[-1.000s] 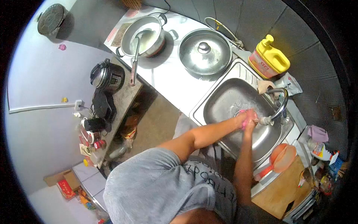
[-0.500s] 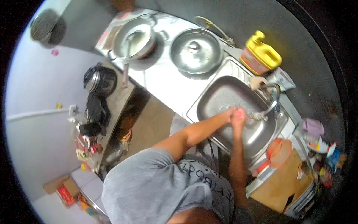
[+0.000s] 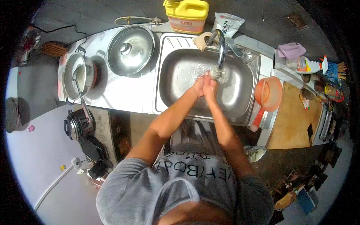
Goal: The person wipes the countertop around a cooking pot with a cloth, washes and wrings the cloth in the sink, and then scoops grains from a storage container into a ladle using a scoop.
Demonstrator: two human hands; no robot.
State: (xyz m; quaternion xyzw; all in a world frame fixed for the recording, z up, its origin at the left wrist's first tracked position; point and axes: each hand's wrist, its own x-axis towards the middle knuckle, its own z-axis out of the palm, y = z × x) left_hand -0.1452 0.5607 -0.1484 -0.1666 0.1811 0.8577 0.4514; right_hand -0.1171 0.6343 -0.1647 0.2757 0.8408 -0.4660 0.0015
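Observation:
My left hand (image 3: 198, 86) and my right hand (image 3: 210, 87) are together over the steel sink (image 3: 174, 84), touching each other just below the mouth of the curved faucet (image 3: 221, 52). The fingers of both hands look curled and pressed together. What they hold, if anything, is too small and hidden to tell. Water splashes in the basin around the hands. A tan cloth (image 3: 201, 41) hangs at the faucet's base.
Left of the sink are a lidded pan (image 3: 131, 50) and a pot (image 3: 74, 77) with a ladle. Behind it stand a yellow jug (image 3: 186, 17) and a white packet (image 3: 228, 24). At right are an orange strainer (image 3: 268, 93) and a cutting board (image 3: 292, 120).
The view has turned, so the sink now lies straight ahead. My hands stay together over the basin and are now just under the faucet. The pink thing between them earlier no longer shows clearly.

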